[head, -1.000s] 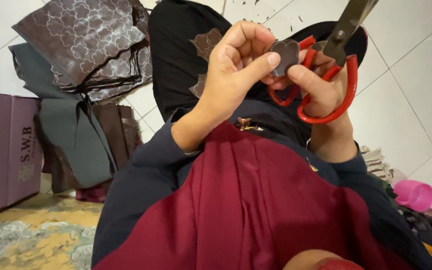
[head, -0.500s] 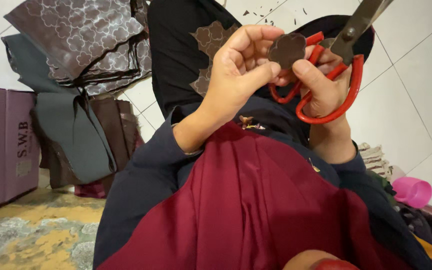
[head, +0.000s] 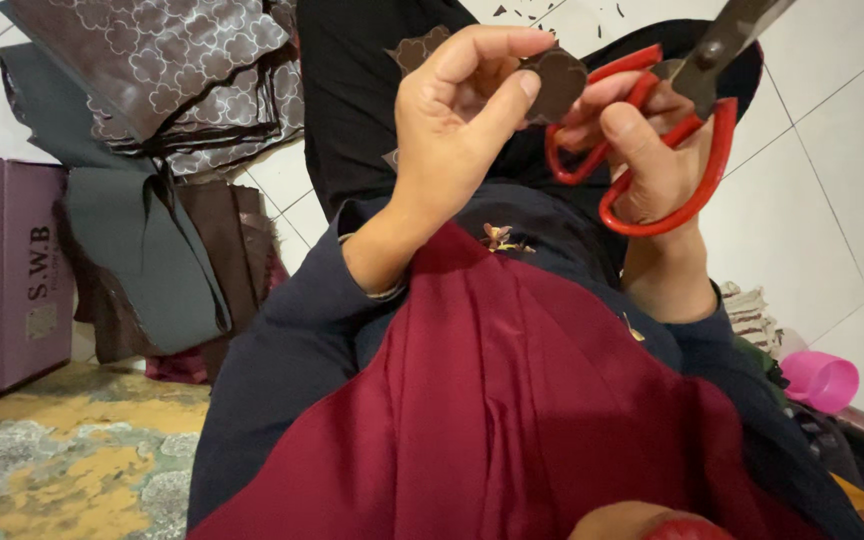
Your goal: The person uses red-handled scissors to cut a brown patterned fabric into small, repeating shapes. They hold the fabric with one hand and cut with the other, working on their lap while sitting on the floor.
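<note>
Two hands busy: L hand (head: 457, 120) pinches brown patch (head: 555, 82); R hand (head: 652, 150) grips scissors (head: 687, 110) (red handles).

You see scissors (head: 674, 130) with glossy red plastic handles and dull metal blades; the small brown cutout (head: 555, 84) looks matt cloth.

scissor blades (head: 742, 30) cut off by top edge, purple box (head: 2, 270) cropped left

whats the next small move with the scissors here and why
Probably turn the small brown cutout a little in the left hand and bring its edge to the blades. The right hand grips the red scissors beside it, blades angled away from the piece.
</note>
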